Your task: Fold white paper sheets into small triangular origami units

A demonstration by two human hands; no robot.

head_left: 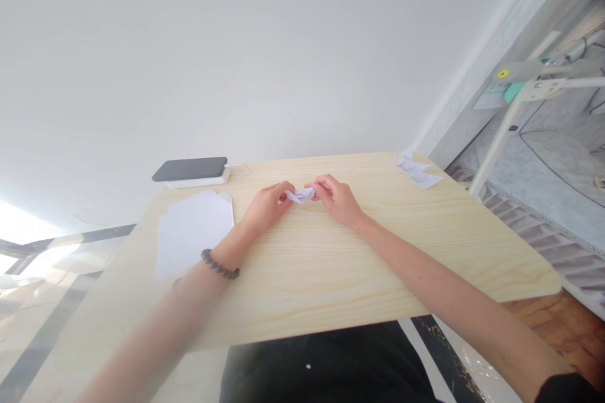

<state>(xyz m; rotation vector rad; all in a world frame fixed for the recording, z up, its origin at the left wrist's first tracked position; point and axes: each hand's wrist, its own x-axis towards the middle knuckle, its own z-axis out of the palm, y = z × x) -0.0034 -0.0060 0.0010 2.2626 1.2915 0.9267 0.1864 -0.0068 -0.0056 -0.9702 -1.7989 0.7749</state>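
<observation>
A small folded piece of white paper point(301, 195) is held between my two hands, over the middle of the wooden table. My left hand point(270, 206) pinches its left end between thumb and fingers; a dark beaded bracelet point(220, 264) circles that wrist. At the paper's right end, the fingers of my right hand point(336, 199) are closed on it in the same way. The paper has raised, creased sides with a dip in the centre. Its underside is hidden.
White paper sheets point(193, 230) lie on the left of the table point(302, 283). Behind them a dark phone point(191, 169) rests on a white block with a cable. Several folded paper pieces point(418, 171) sit at the back right corner. A wall point(283, 63) rises behind; a white metal frame point(501, 132) stands right.
</observation>
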